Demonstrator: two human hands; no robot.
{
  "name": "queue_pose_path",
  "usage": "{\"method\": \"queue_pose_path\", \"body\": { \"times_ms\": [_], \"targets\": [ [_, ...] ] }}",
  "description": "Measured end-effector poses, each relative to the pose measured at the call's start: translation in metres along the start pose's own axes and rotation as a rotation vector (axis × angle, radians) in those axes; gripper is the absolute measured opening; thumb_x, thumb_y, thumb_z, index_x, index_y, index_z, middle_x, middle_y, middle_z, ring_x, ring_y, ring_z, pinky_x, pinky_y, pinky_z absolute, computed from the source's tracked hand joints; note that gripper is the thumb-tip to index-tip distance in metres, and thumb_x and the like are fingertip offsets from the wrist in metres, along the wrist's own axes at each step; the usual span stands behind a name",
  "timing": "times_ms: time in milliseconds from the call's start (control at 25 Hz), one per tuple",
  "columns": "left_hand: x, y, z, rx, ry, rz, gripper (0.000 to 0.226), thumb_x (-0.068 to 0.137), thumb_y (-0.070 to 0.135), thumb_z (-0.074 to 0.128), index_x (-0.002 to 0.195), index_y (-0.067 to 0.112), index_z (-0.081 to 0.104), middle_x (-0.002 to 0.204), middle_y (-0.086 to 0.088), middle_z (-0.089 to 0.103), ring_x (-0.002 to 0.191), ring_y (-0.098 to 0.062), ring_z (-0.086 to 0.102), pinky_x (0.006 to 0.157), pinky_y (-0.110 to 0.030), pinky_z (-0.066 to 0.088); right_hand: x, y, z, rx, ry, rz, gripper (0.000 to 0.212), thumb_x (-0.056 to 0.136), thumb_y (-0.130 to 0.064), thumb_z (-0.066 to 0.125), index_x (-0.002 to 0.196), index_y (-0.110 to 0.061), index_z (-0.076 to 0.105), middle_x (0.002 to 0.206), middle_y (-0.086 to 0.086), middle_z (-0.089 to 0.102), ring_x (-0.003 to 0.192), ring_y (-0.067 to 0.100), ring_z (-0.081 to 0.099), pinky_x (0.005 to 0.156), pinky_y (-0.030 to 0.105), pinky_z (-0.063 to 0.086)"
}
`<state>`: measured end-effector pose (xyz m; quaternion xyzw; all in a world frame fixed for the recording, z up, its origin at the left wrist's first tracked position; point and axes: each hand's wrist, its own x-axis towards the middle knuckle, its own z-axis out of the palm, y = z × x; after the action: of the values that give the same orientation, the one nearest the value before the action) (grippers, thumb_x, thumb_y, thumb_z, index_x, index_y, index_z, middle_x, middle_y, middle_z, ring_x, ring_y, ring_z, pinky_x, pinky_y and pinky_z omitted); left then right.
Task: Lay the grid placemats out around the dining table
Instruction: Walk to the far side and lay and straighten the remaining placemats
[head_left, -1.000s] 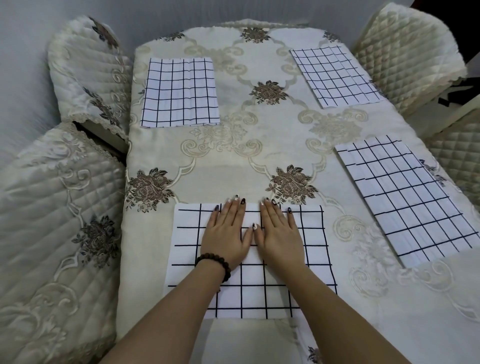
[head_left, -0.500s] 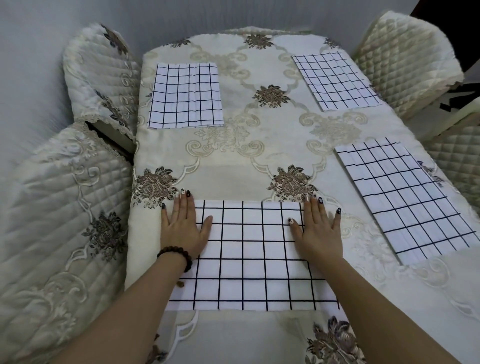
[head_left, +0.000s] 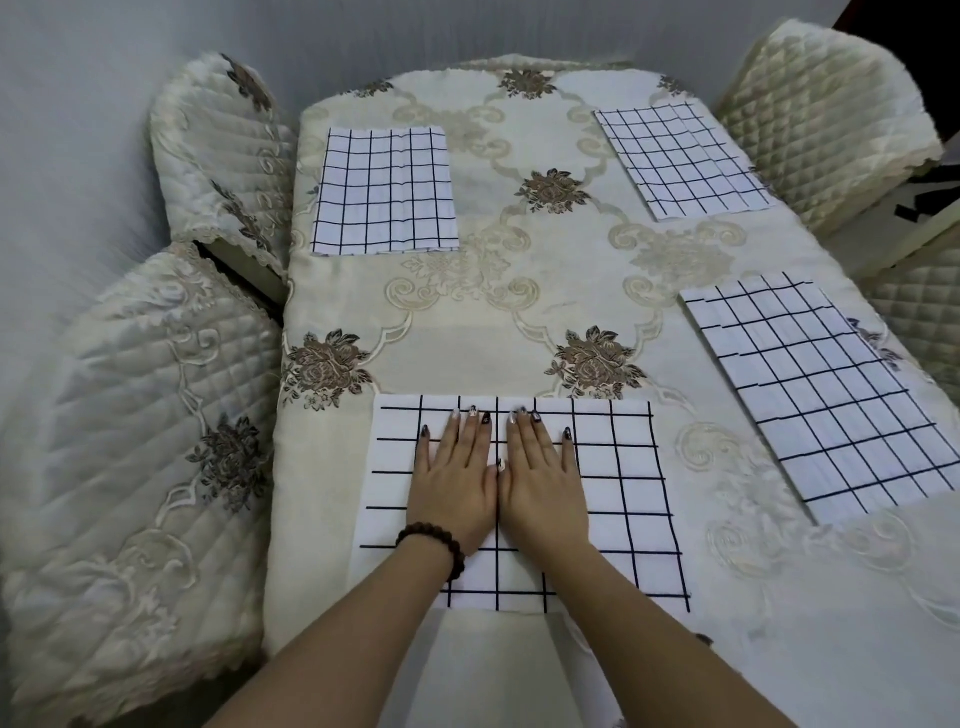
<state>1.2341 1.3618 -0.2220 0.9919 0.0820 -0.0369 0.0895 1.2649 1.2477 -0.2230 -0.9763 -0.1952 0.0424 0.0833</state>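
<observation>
Head camera view, looking down along a long counter (head_left: 519, 312) covered by a cream tablecloth (head_left: 467, 291) with brown flower patterns.

Four white placemats with black grid lines lie flat on the cloth. The nearest placemat (head_left: 623, 493) sits at the near end of the counter, its near edge reaching the counter's edge. The left hand (head_left: 457, 493) and right hand (head_left: 543, 493) rest palm down on it, side by side around its middle, with the thumbs touching. The fingers (head_left: 470, 436) of both hands are straight and released, lying flat on the fabric and grasping nothing. Their tips point toward the far end and reach close to the mat's far edge. The nails are painted in dark and pale shades. A dark beaded bracelet (head_left: 436, 540) circles the left wrist.

A second placemat (head_left: 815, 395) lies along the right side, well apart from the nearest one. A third placemat (head_left: 680, 161) lies at the far right corner. A fourth placemat (head_left: 384, 192) lies at the far left, close to the left edge.

Quilted cream chair covers stand around the counter: a near left chair (head_left: 140, 441), a far left chair (head_left: 218, 156), a far right chair (head_left: 821, 114), and a near right chair (head_left: 919, 312), partly cut off by the frame.
</observation>
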Motion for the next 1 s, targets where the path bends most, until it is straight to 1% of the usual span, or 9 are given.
{"method": "queue_pose_path", "body": {
  "times_ms": [120, 280, 360, 480, 560, 680, 800, 880, 1000],
  "targets": [
    [-0.003, -0.01, 0.002, -0.004, 0.043, -0.031, 0.062, 0.093, 0.049, 0.02, 0.15, 0.024, 0.021, 0.159, 0.001, 0.017, 0.148, -0.019, 0.009, 0.116, -0.045, -0.002, 0.0, 0.009, -0.002, 0.023, -0.052, 0.008, 0.062, 0.095, -0.044, 0.017, 0.151, -0.02, 0.004, 0.159, -0.005, -0.001, 0.147, 0.013, 0.002, 0.115, 0.041, -0.011],
    [-0.01, -0.047, 0.0, -0.009, 0.075, -0.124, 0.069, 0.09, 0.054, 0.015, 0.151, 0.023, 0.016, 0.16, 0.0, 0.014, 0.148, -0.018, 0.009, 0.118, -0.043, -0.002, -0.007, 0.045, -0.012, -0.032, -0.058, 0.057, 0.067, 0.093, -0.054, 0.01, 0.151, -0.022, -0.003, 0.156, -0.009, -0.012, 0.147, 0.011, -0.005, 0.116, 0.043, -0.012],
    [-0.013, -0.062, -0.002, 0.019, 0.057, -0.169, 0.07, 0.089, 0.054, 0.013, 0.151, 0.022, 0.015, 0.16, 0.0, 0.012, 0.148, -0.019, 0.007, 0.117, -0.046, -0.004, -0.014, 0.064, -0.015, -0.048, -0.036, 0.093, 0.067, 0.092, -0.052, 0.007, 0.151, -0.021, 0.0, 0.158, -0.008, -0.006, 0.147, 0.01, -0.002, 0.117, 0.042, -0.011],
    [-0.017, -0.074, -0.005, 0.053, 0.041, -0.198, 0.073, 0.088, 0.055, 0.007, 0.152, 0.018, 0.012, 0.161, -0.002, 0.011, 0.148, -0.021, 0.003, 0.114, -0.048, -0.012, -0.02, 0.088, -0.02, -0.065, -0.009, 0.149, 0.068, 0.091, -0.048, 0.006, 0.151, -0.017, 0.011, 0.159, -0.002, 0.012, 0.147, 0.015, 0.011, 0.117, 0.042, -0.008],
    [-0.026, -0.076, -0.013, 0.058, 0.088, -0.219, 0.075, 0.089, 0.053, 0.008, 0.15, 0.011, 0.015, 0.159, -0.008, 0.016, 0.148, -0.022, 0.008, 0.113, -0.047, -0.014, -0.023, 0.091, -0.026, -0.076, 0.018, 0.163, 0.07, 0.09, -0.047, 0.005, 0.15, -0.012, 0.014, 0.159, 0.003, 0.016, 0.146, 0.018, 0.014, 0.116, 0.043, -0.008],
    [-0.048, -0.051, -0.02, 0.028, 0.162, -0.134, 0.067, 0.091, 0.041, 0.026, 0.143, 0.0, 0.033, 0.151, -0.015, 0.035, 0.143, -0.026, 0.026, 0.115, -0.046, -0.002, -0.032, 0.059, -0.034, -0.044, 0.096, 0.082, 0.064, 0.093, -0.042, 0.019, 0.147, -0.007, 0.024, 0.156, 0.006, 0.022, 0.144, 0.021, 0.022, 0.115, 0.043, 0.001],
    [-0.072, -0.017, -0.006, -0.018, 0.078, -0.012, 0.061, 0.089, 0.035, 0.033, 0.139, 0.002, 0.043, 0.147, -0.013, 0.042, 0.139, -0.025, 0.036, 0.114, -0.041, 0.006, -0.057, 0.014, -0.019, -0.005, 0.049, -0.059, 0.06, 0.092, -0.038, 0.033, 0.145, -0.01, 0.033, 0.153, 0.003, 0.028, 0.141, 0.021, 0.029, 0.111, 0.047, 0.012],
    [-0.082, -0.01, 0.003, -0.004, 0.022, -0.011, 0.06, 0.089, 0.037, 0.033, 0.137, 0.003, 0.046, 0.145, -0.012, 0.046, 0.134, -0.025, 0.044, 0.113, -0.04, 0.006, -0.069, 0.003, -0.006, 0.01, 0.017, -0.062, 0.06, 0.094, -0.041, 0.033, 0.147, -0.013, 0.031, 0.153, 0.0, 0.027, 0.141, 0.018, 0.031, 0.111, 0.046, 0.013],
    [-0.084, -0.014, 0.008, 0.033, 0.01, -0.038, 0.064, 0.09, 0.043, 0.032, 0.14, 0.004, 0.042, 0.148, -0.011, 0.042, 0.137, -0.024, 0.04, 0.113, -0.043, 0.011, -0.071, 0.008, 0.003, -0.026, 0.011, -0.029, 0.06, 0.096, -0.044, 0.029, 0.148, -0.015, 0.026, 0.155, -0.002, 0.026, 0.142, 0.015, 0.026, 0.112, 0.047, 0.009]
  ]
}}
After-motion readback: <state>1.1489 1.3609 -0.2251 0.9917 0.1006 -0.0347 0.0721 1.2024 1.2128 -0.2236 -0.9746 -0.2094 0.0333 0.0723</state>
